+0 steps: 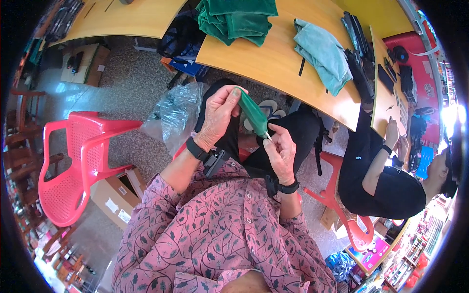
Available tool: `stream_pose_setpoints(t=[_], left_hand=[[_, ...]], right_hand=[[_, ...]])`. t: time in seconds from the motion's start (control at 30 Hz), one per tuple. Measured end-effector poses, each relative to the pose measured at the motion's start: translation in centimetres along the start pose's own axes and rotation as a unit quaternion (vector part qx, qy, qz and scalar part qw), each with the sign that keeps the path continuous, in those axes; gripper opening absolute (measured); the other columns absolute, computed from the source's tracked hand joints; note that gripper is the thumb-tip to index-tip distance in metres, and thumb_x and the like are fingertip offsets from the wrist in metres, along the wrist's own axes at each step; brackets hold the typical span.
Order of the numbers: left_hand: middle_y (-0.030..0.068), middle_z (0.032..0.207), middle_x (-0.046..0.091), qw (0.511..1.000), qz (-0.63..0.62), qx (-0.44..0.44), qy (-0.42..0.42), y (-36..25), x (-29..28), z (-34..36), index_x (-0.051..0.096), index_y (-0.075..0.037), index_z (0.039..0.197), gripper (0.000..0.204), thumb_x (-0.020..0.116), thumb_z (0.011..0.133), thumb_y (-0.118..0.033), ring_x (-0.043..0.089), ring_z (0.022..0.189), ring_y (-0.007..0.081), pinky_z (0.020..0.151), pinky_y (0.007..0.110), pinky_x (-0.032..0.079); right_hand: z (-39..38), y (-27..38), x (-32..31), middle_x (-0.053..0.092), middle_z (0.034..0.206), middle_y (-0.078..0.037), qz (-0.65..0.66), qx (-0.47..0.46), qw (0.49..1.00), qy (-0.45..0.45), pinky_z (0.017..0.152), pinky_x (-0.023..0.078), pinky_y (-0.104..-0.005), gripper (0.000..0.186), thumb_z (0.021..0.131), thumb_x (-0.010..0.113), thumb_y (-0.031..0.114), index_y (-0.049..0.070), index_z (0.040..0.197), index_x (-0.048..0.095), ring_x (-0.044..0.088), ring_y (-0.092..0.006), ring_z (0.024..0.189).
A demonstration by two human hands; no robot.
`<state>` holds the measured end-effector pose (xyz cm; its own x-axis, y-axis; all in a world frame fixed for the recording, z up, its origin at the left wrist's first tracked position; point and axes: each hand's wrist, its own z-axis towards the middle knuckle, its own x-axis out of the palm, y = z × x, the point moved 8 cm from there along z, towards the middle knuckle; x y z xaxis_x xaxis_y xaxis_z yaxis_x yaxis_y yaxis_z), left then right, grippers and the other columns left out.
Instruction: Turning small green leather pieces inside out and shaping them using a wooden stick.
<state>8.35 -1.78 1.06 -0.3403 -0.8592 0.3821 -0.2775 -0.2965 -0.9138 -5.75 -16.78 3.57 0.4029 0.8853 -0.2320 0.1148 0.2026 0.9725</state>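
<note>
Above thighs, raised left fingers pinch green cloth, right fingers its pale tip.

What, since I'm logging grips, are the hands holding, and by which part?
Green cloth: left hand pinches its upper end, right hand the pale tip at its lower end.

Bright light — white glare at far right, pale sheen on the floor, fisheye curvature toward dark corners.
</note>
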Motion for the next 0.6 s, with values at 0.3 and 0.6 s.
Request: stream_pose_setpoints(t=[0.3, 0.6], left_hand=[[-0.0067, 0.086, 0.06, 0.997, 0.007, 0.057, -0.046, -0.2, -1.2, 0.5, 0.066, -0.005, 0.103, 0.021, 0.055, 0.101, -0.023, 0.049, 0.077, 0.0016, 0.07, 0.019, 0.042], [-0.005, 0.088, 0.06, 0.995, 0.038, 0.08, -0.04, -0.3, -0.9, 0.5, 0.065, -0.002, 0.1, 0.02, 0.056, 0.1, -0.02, 0.051, 0.082, 0.0028, 0.075, 0.02, 0.043]], right_hand=[[-0.4, -2.4, -4.2, 0.053, 0.066, 0.006, 0.059, 0.068, 0.996, -0.021, 0.05, 0.032, -0.0183, 0.006, 0.088, 0.059, 0.002, 0.002, 0.084, 0.065, 0.043, -0.0012, 0.056], [1.2, -0.7, -3.4, 0.058, 0.083, 0.002, 0.095, 0.055, 0.991, -0.073, 0.068, 0.043, -0.0196, 0.014, 0.095, 0.059, 0.005, 0.0, 0.105, 0.067, 0.055, -0.0058, 0.074]])
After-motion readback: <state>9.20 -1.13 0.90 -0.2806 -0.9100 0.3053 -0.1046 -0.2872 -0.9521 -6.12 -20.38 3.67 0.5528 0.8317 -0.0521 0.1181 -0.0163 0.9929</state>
